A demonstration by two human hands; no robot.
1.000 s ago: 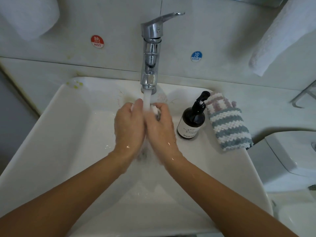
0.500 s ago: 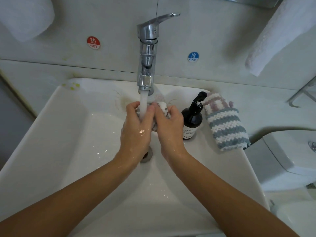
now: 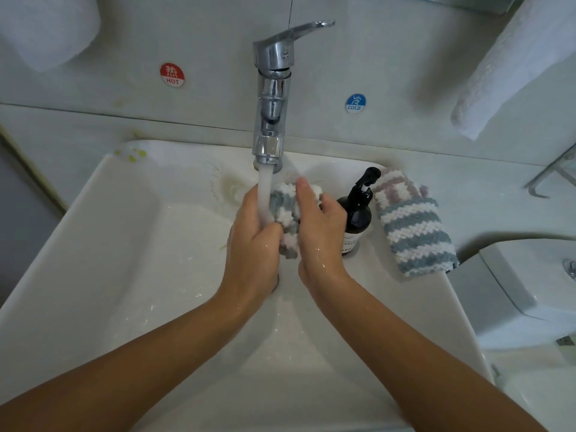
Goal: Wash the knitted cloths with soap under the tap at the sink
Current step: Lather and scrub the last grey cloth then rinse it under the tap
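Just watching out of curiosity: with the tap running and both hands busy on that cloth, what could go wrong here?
1. The right hand works close beside the soap bottle on the sink rim; an elbow-out rub might tip it.
2. The stream from the tap strikes the left hand and the bunched cloth, so water may splash onto the second striped cloth nearby.

Two bare forearms, no sleeves, wet left grip [image 3: 254, 241] and right grip [image 3: 321, 232].
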